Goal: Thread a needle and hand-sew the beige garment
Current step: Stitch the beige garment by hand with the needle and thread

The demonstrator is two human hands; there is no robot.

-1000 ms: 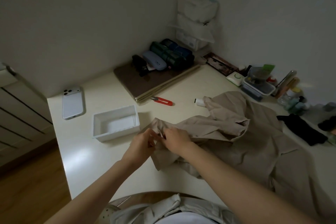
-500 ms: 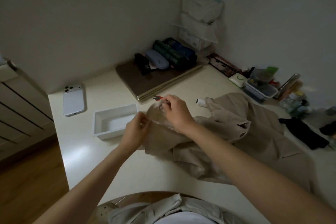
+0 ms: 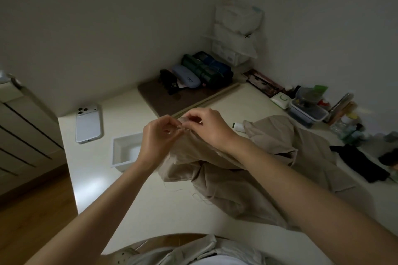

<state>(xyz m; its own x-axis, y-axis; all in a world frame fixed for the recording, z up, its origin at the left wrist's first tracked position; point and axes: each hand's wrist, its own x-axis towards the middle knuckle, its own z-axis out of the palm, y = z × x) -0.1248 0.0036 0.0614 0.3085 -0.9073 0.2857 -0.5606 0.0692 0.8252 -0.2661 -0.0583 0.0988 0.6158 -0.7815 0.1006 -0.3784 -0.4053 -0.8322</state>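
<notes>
The beige garment [image 3: 247, 170] lies crumpled across the white table [image 3: 137, 200], with one corner lifted off the surface. My left hand [image 3: 159, 137] and my right hand [image 3: 206, 127] meet at that raised corner, and the fingertips of both pinch the fabric edge. The needle is too small to make out. A thin pale thread [image 3: 200, 197] trails loose on the table below the cloth. A white thread spool [image 3: 238, 126] lies just right of my right hand, beside the garment.
A white tray [image 3: 122, 153] stands left of my hands, partly behind my left wrist. A white phone [image 3: 88, 123] lies at the far left. Cases sit on a brown board [image 3: 172, 101] at the back. Containers [image 3: 308, 109] and black cloth [image 3: 361, 161] crowd the right side.
Both hands have lifted the garment corner higher off the table and come close together again at it. The red cutter near the board is now hidden behind my hands.
</notes>
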